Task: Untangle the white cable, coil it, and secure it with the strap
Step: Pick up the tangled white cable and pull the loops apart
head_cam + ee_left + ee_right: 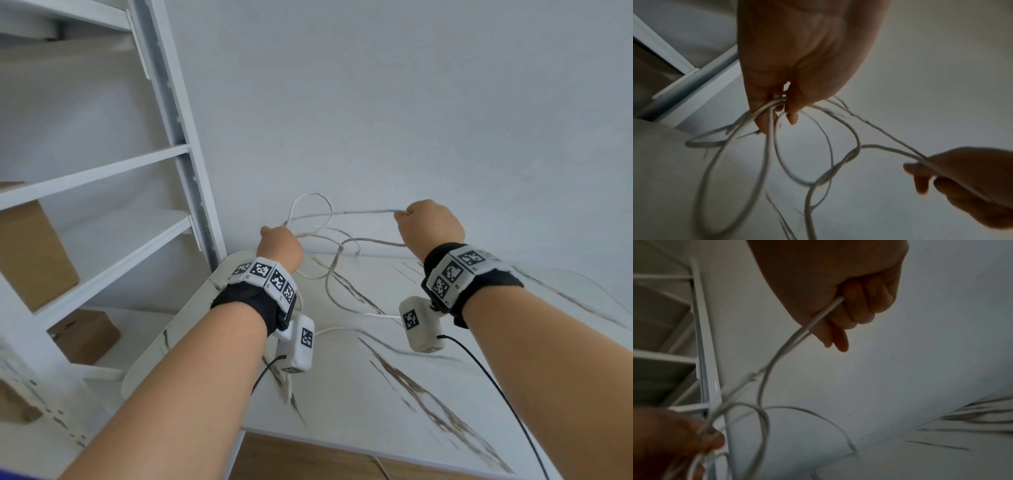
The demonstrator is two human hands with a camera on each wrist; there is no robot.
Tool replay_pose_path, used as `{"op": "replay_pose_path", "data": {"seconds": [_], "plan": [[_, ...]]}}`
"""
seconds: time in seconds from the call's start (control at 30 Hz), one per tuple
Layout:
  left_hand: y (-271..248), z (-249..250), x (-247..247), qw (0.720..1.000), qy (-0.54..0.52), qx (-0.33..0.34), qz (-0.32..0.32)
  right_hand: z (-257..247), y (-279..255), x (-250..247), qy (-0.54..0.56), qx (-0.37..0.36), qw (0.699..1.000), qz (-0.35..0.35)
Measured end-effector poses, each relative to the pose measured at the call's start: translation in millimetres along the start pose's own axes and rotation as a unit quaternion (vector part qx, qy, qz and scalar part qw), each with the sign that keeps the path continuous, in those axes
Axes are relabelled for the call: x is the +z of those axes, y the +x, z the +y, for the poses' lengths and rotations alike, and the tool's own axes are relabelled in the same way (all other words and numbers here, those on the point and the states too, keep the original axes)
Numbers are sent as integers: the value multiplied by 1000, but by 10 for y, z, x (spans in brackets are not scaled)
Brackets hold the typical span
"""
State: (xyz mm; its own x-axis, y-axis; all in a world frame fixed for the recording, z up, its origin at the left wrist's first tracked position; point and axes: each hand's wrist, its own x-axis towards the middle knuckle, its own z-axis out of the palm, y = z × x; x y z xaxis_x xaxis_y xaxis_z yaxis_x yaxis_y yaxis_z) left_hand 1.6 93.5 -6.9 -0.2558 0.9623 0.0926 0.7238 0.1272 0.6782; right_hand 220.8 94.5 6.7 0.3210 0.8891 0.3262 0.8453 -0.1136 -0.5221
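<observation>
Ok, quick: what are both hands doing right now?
Left hand: closed, gripping several strands of the white cable.
Right hand: closed, gripping one stretch of it.

Both forearms are reaching forward and upward; the left hand [279,248] and the right hand [432,224] are staying apart at similar height, each curling its fingers [857,308] closed.

one white cable [346,240], two hands, one table [394,394], two cardboard boxes [30,253].
</observation>
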Motion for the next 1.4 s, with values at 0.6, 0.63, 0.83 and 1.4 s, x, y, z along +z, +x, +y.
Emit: {"op": "replay_pose_path", "data": {"seconds": [0.6,0.63,0.83,1.4], "plan": [[-111,154,-15,979,-158,-39,-122,-88,-292,299,-69,-303,949,-63],[-124,173,-7,979,-154,-33,-127,-121,-306,315,-50,-293,952,-76],[-152,167,44,987,-80,40,-137,-204,-316,381,-160,-329,929,-57],[-55,93,-70,995,-29,95,-19,-136,-285,179,12,-153,988,37]]}}
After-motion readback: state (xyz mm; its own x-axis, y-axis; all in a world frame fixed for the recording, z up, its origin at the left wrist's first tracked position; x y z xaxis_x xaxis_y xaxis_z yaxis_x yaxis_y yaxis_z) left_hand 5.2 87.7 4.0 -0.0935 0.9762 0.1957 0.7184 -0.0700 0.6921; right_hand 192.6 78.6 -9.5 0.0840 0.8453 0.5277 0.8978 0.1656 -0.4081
